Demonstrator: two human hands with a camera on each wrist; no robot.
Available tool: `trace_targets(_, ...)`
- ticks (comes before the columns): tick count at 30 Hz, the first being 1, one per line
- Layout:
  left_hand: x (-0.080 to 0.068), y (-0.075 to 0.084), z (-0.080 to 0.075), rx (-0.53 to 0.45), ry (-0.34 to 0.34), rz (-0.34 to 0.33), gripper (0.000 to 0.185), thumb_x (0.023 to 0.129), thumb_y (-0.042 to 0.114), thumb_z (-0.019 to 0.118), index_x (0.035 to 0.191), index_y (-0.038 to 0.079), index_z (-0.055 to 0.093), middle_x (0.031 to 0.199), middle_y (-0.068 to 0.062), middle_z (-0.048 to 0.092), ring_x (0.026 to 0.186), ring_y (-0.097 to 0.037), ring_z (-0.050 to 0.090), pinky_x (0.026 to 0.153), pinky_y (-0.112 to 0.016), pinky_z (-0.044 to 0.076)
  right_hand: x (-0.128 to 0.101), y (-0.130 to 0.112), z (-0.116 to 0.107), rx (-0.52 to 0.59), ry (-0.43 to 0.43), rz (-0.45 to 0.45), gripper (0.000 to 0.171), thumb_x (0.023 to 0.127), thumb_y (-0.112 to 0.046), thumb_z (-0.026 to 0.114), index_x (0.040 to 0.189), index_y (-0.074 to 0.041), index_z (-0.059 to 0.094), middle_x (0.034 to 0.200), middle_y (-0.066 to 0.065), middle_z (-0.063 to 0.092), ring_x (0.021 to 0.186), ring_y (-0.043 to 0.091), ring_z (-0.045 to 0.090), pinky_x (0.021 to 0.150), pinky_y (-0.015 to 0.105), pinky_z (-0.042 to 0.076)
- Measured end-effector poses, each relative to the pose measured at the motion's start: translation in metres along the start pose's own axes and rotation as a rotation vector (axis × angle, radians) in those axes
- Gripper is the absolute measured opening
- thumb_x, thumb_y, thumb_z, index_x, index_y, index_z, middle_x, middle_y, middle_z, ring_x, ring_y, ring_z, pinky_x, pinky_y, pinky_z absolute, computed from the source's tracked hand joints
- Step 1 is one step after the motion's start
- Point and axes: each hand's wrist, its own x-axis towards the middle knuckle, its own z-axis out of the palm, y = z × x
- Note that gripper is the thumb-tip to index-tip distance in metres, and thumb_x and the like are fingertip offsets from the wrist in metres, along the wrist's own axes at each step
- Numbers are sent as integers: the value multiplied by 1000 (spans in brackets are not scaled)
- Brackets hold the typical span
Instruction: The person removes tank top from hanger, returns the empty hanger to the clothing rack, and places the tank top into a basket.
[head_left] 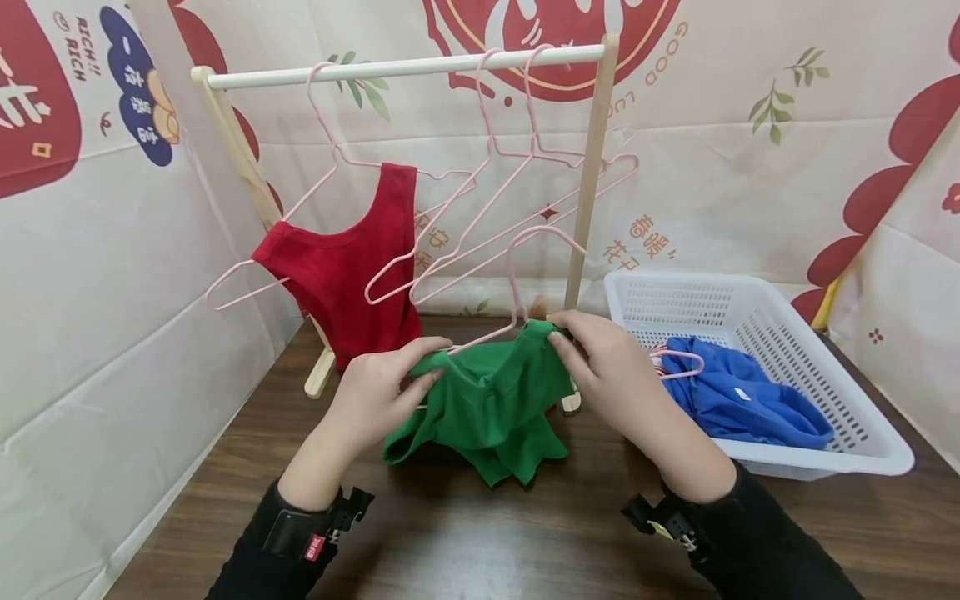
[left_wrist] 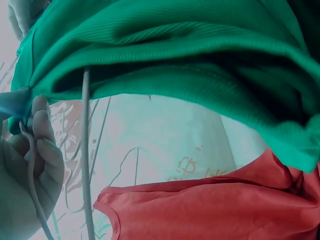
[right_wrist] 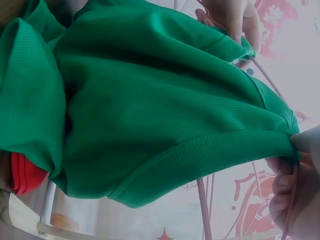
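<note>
A green ribbed tank top (head_left: 491, 392) hangs between both hands, above the table. My left hand (head_left: 382, 387) pinches its left shoulder strap, and my right hand (head_left: 600, 367) pinches the right strap between thumb and fingers. A pink hanger (head_left: 512, 279) runs along the top's neckline, its hook sticking up and pointing right. Both wrist views show the hanger wire (left_wrist: 86, 150) passing by the green fabric, with wire also at the fingers of each hand. Behind the left hand, a red tank top (head_left: 352, 258) hangs on another pink hanger.
A white rail (head_left: 412, 67) on wooden posts carries the red top's hanger and two bare pink hangers (head_left: 450, 225). To the right, a white basket (head_left: 862, 417) holds a blue garment (head_left: 750, 392) and part of a pink hanger. Printed cloth (head_left: 712, 183) forms the backdrop.
</note>
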Motion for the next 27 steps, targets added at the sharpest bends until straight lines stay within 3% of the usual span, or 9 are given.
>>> trace_targets(12, 1, -1, -3, -8, 11, 11, 41, 86, 6, 72, 125, 18, 65, 66, 7, 55, 52, -6, 36, 48, -22, 36, -1, 5, -8, 44, 59, 82, 18, 102, -15, 52, 110, -5, 66, 93, 7, 66, 81, 21, 58, 69, 40, 46)
trace_targets(17, -1, -5, -4, -24, 33, 6, 35, 85, 6, 73, 118, 15, 65, 75, 6, 62, 55, -7, 40, 50, -22, 40, -2, 6, -9, 69, 92, 84, 17, 101, -14, 52, 108, -6, 66, 90, 7, 65, 79, 19, 58, 68, 40, 46)
trace_targets(21, -2, -6, -5, -27, 43, -9, 29, 85, 7, 74, 112, 13, 64, 74, 6, 59, 53, -6, 38, 49, -23, 38, -3, 7, -11, 77, 107, 100, 17, 102, -15, 52, 109, -7, 66, 87, 5, 64, 76, 18, 56, 66, 39, 44)
trace_targets(27, -6, -8, -9, -25, 37, -69, 29, 81, 13, 78, 106, 13, 63, 72, 4, 57, 58, -6, 43, 52, -24, 41, -4, 8, -13, 83, 142, 143, 19, 102, -17, 52, 109, -5, 65, 84, 7, 61, 74, 19, 51, 65, 38, 40)
